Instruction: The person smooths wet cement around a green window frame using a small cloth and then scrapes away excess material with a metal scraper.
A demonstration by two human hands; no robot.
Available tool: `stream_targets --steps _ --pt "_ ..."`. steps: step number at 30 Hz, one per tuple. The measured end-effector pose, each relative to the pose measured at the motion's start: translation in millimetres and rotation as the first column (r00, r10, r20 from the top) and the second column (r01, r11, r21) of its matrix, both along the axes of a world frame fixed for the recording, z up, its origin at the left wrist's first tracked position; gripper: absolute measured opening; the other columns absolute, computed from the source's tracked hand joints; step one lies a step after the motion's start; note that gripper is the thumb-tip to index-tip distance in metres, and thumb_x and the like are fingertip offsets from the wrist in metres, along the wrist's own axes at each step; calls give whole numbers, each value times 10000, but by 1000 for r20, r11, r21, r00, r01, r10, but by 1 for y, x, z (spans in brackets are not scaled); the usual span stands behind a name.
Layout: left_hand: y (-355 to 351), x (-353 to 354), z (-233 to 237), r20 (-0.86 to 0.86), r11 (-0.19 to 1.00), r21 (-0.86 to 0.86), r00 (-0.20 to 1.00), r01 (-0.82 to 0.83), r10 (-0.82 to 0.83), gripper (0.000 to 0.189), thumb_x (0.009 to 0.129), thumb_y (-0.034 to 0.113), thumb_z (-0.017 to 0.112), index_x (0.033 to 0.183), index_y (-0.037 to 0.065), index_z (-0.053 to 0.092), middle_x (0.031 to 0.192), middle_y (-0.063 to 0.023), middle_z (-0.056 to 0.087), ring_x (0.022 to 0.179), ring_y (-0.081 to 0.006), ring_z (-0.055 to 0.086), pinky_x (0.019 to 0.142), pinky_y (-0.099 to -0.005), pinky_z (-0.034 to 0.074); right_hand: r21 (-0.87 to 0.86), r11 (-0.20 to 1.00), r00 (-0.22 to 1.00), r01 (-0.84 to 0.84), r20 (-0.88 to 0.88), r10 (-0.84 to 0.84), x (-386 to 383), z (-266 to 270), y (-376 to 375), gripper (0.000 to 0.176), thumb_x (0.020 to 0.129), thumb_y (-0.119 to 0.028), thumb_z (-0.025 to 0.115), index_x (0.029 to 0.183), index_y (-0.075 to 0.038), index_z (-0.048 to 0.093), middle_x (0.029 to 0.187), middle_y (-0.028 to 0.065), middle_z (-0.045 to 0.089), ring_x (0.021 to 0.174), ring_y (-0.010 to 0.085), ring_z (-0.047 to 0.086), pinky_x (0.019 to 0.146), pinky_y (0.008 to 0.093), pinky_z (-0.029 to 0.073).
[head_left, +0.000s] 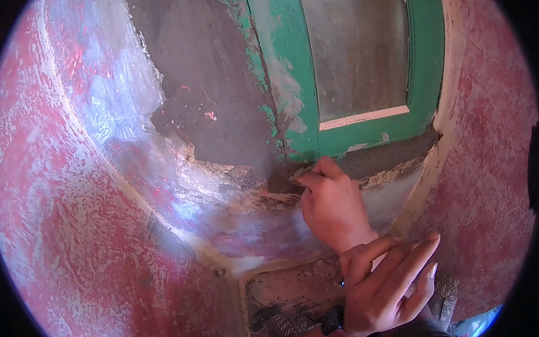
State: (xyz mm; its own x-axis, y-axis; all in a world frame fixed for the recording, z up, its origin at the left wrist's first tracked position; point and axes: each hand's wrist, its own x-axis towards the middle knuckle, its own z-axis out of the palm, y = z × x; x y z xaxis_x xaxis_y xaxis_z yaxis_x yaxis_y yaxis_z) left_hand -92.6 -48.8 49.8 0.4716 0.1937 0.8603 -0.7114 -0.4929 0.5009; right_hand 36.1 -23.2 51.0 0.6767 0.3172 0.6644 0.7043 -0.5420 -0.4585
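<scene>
My right hand [335, 200] is closed in a pinch at the lower edge of the green window frame [311, 119]. Its fingertips press against the dark grey mortar strip [376, 158] below the frame. A small pale-edged bit shows at the fingertips, but its kind is not clear. Lower down, my left hand [387, 285] wears a dark watch [333, 321] and overlaps the right wrist. Its fingers are spread and stretched toward the upper right. Grey plaster [213, 77] covers the area left of the frame, with a rough broken lower edge [228, 172].
The window pane [356, 53] is dusty. Walls with worn pink paint stand at the left [83, 221] and right [489, 152]. A whitish, scraped ledge [249, 227] curves under the plaster. Below it lies a stained brownish surface [295, 288], with patterned footwear or fabric [446, 296] at the lower right.
</scene>
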Motion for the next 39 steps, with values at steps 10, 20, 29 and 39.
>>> stream_targets --steps 10,20,29,39 --pt "0 0 -4 -7 1000 -4 1000 -10 10 447 949 166 823 1391 103 800 1003 33 813 995 -169 670 988 -328 403 -32 999 1000 8 -12 -8 2 -6 0 271 891 16 688 1111 -46 834 1070 179 699 904 452 743 817 560 620" --pt "-4 -1 -3 4 1000 -8 1000 -3 3 438 952 169 822 1385 109 804 1061 27 816 1032 -172 665 998 -330 428 33 999 992 -10 125 6 -6 -20 19 284 895 8 692 1125 -76 837 1087 137 693 850 418 739 764 521 627" --pt "-3 1 -1 4 1000 2 1000 -19 19 440 959 177 818 1395 112 797 1090 32 823 1048 -173 665 1007 -330 424 30 998 989 -51 137 46 -7 -19 15 340 898 6 686 1198 -90 814 1109 123 686 889 397 748 769 518 629" --pt "0 -4 -1 3 1000 -7 1000 -24 24 451 963 174 814 1410 119 792 1107 30 825 1055 -169 668 1009 -334 431 25 999 992 -29 127 26 -10 -15 2 375 908 33 644 1224 -92 803 1103 132 653 871 405 740 764 526 622"
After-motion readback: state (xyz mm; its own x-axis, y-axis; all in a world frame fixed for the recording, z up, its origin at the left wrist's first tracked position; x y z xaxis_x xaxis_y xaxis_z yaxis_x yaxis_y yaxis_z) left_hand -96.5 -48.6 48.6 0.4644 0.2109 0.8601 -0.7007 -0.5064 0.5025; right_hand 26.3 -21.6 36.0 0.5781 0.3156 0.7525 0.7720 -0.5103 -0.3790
